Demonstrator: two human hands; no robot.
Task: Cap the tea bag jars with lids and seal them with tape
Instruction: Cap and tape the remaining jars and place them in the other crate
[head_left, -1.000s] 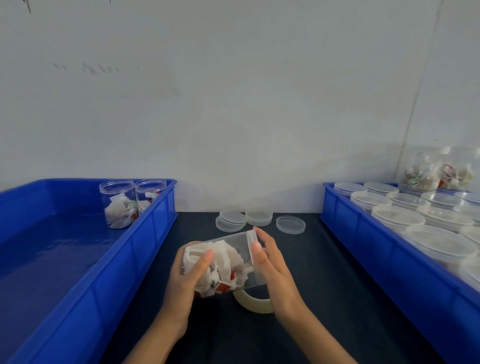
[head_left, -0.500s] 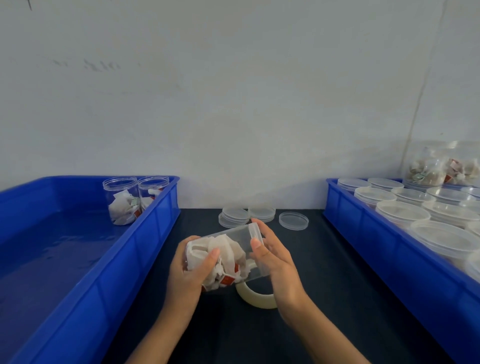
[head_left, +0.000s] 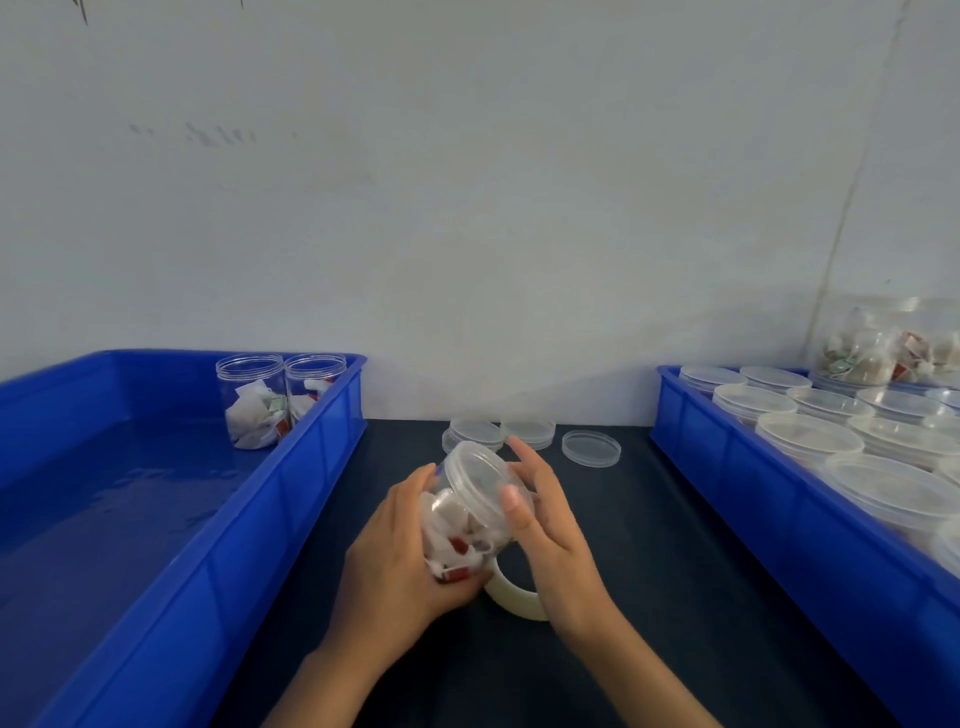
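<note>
A clear jar of tea bags (head_left: 460, 538) is held tilted above the dark table, its lid (head_left: 480, 486) facing up and away from me. My left hand (head_left: 397, 564) grips the jar's body from the left and below. My right hand (head_left: 543, 525) holds the lid's right rim between thumb and fingers. A roll of pale tape (head_left: 511, 595) lies on the table just under the jar, partly hidden by my right hand.
A blue bin (head_left: 291, 499) at left holds two open jars of tea bags (head_left: 280, 397) in its far corner. A blue bin (head_left: 727, 467) at right holds several lidded jars (head_left: 810, 441). Loose lids (head_left: 591, 448) and small lid stacks (head_left: 475, 434) lie at the table's back.
The jar has turned from lying sideways, lid to the right, to tilting with the lid up and away. My left hand shifted lower under it; my right hand stayed on the lid.
</note>
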